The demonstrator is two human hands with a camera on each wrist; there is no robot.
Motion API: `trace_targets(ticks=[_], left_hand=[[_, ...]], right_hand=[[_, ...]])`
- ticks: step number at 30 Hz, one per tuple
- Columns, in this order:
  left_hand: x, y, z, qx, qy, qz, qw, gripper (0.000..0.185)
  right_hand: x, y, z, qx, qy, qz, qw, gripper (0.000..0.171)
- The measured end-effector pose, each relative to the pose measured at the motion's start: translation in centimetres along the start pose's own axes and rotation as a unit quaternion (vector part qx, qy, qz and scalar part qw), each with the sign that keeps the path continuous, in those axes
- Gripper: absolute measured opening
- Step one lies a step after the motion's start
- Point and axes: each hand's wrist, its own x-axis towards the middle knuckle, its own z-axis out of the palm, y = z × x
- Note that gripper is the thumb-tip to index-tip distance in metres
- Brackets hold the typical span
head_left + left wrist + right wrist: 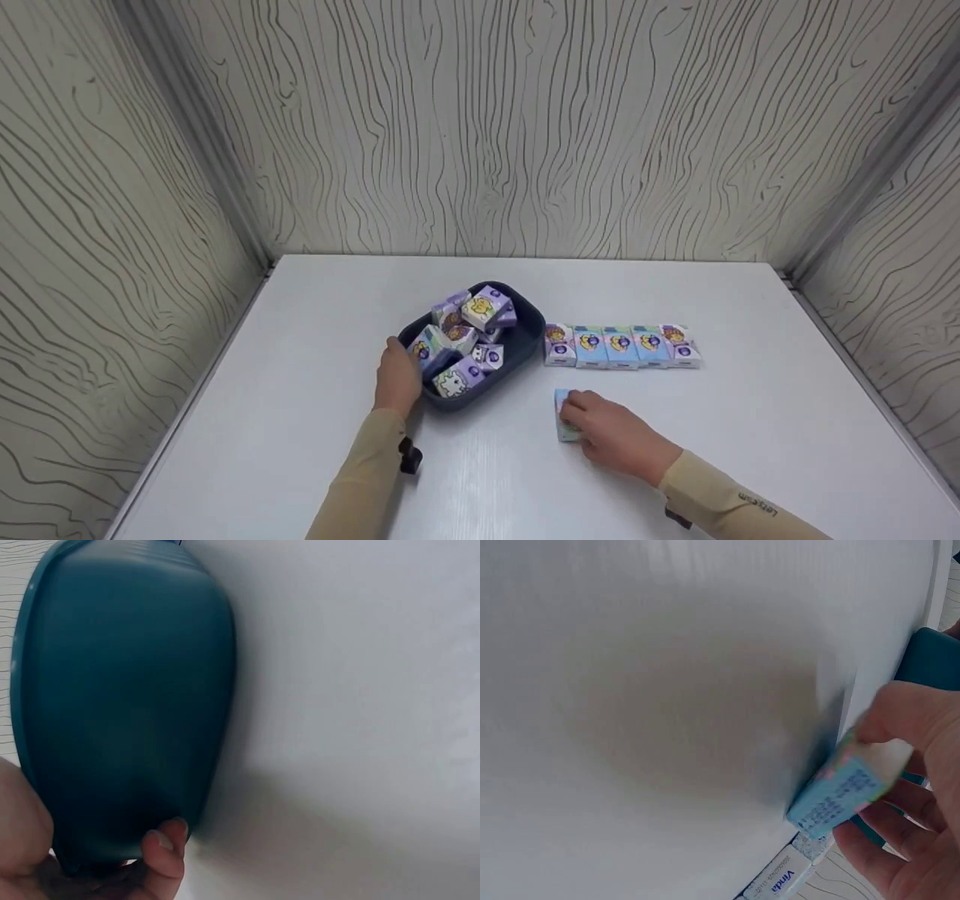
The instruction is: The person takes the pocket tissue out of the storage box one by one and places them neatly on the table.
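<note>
My left hand (399, 379) grips the left end of a dark blue-green plastic basin (531, 346). In the left wrist view the fingers (166, 855) curl under the end of its smooth wall (127, 705). Several purple, white and blue tissue packs (457, 376) lie jumbled inside. Right of the basin, my right hand (619, 435) pinches a light blue tissue pack (564, 431) between thumb and fingers. The right wrist view shows printed text on that pack's side (838, 795). The hand partly covers the pack in the head view.
Beyond my right hand, several tissue packs (619, 348) form a side-by-side row, its left end close to the basin. All stand on a white table (300, 322). Wood-grain patterned panels (480, 135) rise behind the table and at both sides.
</note>
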Motion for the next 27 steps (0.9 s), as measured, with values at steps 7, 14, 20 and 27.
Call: trace_targets(ticks=[7,14,20,27], left_hand=[[-0.03,-0.08,0.04,-0.004,0.009,0.012,0.9999,0.048],[-0.16,-0.11,0.05,-0.003,0.014,0.029,0.9995,0.047],[-0.21,-0.02,-0.04,-0.009,0.021,0.025,0.9994,0.047],[0.12,-0.18,0.18,-0.016,0.007,0.003,0.9998,0.05]], right_hand=[[0.12,-0.34,0.03,-0.007,-0.01,-0.001,1.0,0.031],[0.61,-0.4,-0.48,-0.012,-0.024,0.007,1.0,0.031],[0.63,-0.29,-0.32,-0.008,-0.024,0.006,1.0,0.03],[0.74,-0.23,-0.41,-0.002,-0.031,0.01,0.999,0.032]])
